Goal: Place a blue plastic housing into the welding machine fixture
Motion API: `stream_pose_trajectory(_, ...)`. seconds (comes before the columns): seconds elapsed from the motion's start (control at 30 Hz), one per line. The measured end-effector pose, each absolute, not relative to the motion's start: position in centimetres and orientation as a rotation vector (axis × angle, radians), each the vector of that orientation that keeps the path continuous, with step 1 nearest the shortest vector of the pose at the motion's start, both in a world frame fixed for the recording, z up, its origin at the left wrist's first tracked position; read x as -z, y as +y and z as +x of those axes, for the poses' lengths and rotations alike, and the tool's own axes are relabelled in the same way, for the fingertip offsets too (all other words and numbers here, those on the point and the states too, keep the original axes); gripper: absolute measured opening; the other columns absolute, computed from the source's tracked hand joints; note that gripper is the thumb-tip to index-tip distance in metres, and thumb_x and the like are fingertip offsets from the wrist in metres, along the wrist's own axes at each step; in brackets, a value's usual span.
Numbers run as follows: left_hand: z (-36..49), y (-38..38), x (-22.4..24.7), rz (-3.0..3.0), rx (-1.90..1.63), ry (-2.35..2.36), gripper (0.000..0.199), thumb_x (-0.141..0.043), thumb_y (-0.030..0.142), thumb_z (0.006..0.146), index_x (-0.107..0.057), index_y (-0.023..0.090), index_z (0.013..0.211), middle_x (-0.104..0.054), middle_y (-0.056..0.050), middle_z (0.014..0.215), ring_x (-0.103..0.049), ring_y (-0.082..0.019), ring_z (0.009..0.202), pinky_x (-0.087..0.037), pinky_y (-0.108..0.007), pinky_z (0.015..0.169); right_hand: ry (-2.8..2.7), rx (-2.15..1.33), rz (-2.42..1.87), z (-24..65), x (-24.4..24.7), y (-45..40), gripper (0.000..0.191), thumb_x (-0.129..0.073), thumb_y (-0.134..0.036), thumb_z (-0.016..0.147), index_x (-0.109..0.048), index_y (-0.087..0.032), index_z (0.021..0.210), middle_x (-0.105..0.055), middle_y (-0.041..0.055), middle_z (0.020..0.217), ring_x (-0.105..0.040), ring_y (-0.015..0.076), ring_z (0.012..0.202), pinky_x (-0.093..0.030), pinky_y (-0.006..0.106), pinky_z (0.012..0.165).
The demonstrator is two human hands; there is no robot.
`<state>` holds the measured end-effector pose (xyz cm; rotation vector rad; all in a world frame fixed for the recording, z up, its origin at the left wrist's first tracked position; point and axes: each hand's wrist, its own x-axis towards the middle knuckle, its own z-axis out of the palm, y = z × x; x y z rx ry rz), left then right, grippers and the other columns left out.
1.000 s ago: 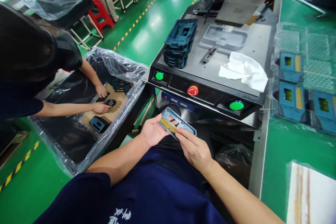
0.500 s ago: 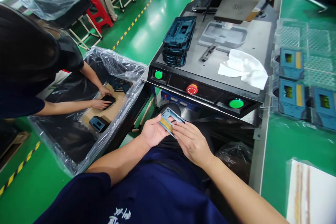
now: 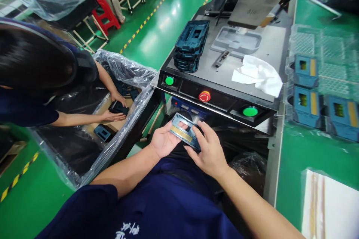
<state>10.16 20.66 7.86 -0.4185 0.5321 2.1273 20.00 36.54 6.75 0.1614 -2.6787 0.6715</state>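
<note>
Left hand [image 3: 165, 141] gripping a blue metal frame [image 3: 183, 131] with a gold strip, right hand [image 3: 209, 155] half open, fingertips [image 3: 201, 143] pressing the frame's end, just before a steel machine console [image 3: 213, 99]. Dark blue frames [image 3: 190, 46] are standing stacked on the console, while a co-worker's hands [image 3: 117, 98] are handling a black frame [image 3: 119, 108] in a plastic-lined bin [image 3: 126, 136] left of it.

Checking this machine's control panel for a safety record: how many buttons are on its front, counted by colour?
Green push buttons: 2
Red emergency stop button: 1
Total: 3
</note>
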Motion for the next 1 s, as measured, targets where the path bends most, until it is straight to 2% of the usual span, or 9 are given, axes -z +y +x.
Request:
stream_pose_trajectory(0.1,10.5,20.8,-7.5,-0.389,-2.107,0.505,0.025,-0.051,0.022,0.092,-0.063,0.011,0.111,-0.065,-0.010,0.119,-0.053,-0.022,0.124,-0.034,-0.038,0.112,-2.790,-0.694,0.096,20.3,-6.9,37.1,0.057,-0.061,-0.032,0.085,-0.045,-0.011,0.135,-0.043,0.0221,0.140,-0.044,0.0345,0.128,-0.046,0.052,0.102)
stream_pose_trajectory(0.2,10.5,21.1,-7.0,-0.285,-2.065,0.608,0.032,-0.050,0.034,0.094,-0.062,0.015,0.117,-0.062,-0.011,0.125,-0.054,-0.024,0.123,-0.034,-0.043,0.112,-2.862,-0.747,0.036,20.3,-8.0,38.5,0.059,-0.062,-0.033,0.083,-0.044,-0.015,0.136,-0.046,0.0183,0.139,-0.047,0.0309,0.126,-0.047,0.049,0.102)
stream_pose_trajectory(0.27,10.2,21.3,-6.4,-0.158,-2.043,0.866,0.045,-0.047,0.048,0.093,-0.057,0.017,0.125,-0.058,-0.012,0.129,-0.054,-0.026,0.122,-0.035,-0.048,0.109,-2.863,-0.741,-0.023,19.9,-9.5,40.2,0.061,-0.064,-0.036,0.082,-0.044,-0.017,0.137,-0.046,0.0166,0.140,-0.047,0.0303,0.127,-0.047,0.049,0.103)
stream_pose_trajectory(0.33,9.9,21.3,-5.4,0.043,-1.972,1.339,0.055,-0.049,0.055,0.090,-0.054,0.018,0.130,-0.055,-0.013,0.134,-0.052,-0.028,0.123,-0.034,-0.048,0.110,-2.815,-0.696,-0.080,19.0,-11.6,42.5,0.060,-0.063,-0.039,0.082,-0.045,-0.018,0.136,-0.046,0.0156,0.140,-0.046,0.0304,0.128,-0.044,0.049,0.105)
stream_pose_trajectory(0.47,9.8,20.9,-2.3,0.571,-1.383,2.243,0.066,-0.058,0.046,0.083,-0.045,0.015,0.141,-0.039,-0.013,0.148,-0.035,-0.027,0.137,-0.024,-0.042,0.117,-2.752,-0.550,-0.147,15.4,-15.9,48.7,0.063,-0.063,-0.045,0.082,-0.047,-0.017,0.135,-0.049,0.0160,0.138,-0.046,0.0316,0.128,-0.040,0.050,0.109)
stream_pose_trajectory(0.6,10.6,20.5,0.8,0.816,-0.829,2.490,0.070,-0.053,0.035,0.082,-0.037,0.013,0.146,-0.028,-0.014,0.154,-0.023,-0.030,0.143,-0.021,-0.045,0.118,-2.795,-0.400,-0.287,9.9,-18.4,55.0,0.067,-0.070,-0.045,0.073,-0.053,-0.013,0.130,-0.055,0.0170,0.132,-0.052,0.0344,0.121,-0.042,0.049,0.106)
stream_pose_trajectory(0.7,10.9,20.4,2.2,0.924,-0.686,2.561,0.069,-0.051,0.033,0.083,-0.036,0.019,0.148,-0.023,-0.010,0.157,-0.019,-0.030,0.145,-0.018,-0.047,0.119,-2.838,-0.350,-0.417,5.6,-19.1,58.4,0.067,-0.073,-0.040,0.070,-0.055,-0.010,0.127,-0.059,0.0168,0.126,-0.056,0.0336,0.115,-0.044,0.046,0.104)
stream_pose_trajectory(0.87,10.5,20.5,3.4,0.951,-0.626,2.580,0.069,-0.051,0.033,0.083,-0.032,0.025,0.149,-0.020,-0.006,0.158,-0.019,-0.028,0.145,-0.022,-0.046,0.118,-2.848,-0.515,-0.605,-0.5,-19.2,61.3,0.069,-0.074,-0.035,0.069,-0.054,-0.008,0.128,-0.060,0.0179,0.124,-0.059,0.0326,0.111,-0.045,0.046,0.100)
stream_pose_trajectory(1.0,10.0,20.5,4.3,0.966,-0.601,2.570,0.073,-0.052,0.031,0.081,-0.030,0.027,0.150,-0.019,-0.005,0.159,-0.019,-0.029,0.145,-0.024,-0.046,0.117,-2.857,-0.608,-0.534,-3.8,-18.7,62.7,0.054,-0.074,-0.032,0.068,-0.061,-0.014,0.118,-0.067,0.0105,0.111,-0.064,0.0262,0.099,-0.050,0.040,0.093)
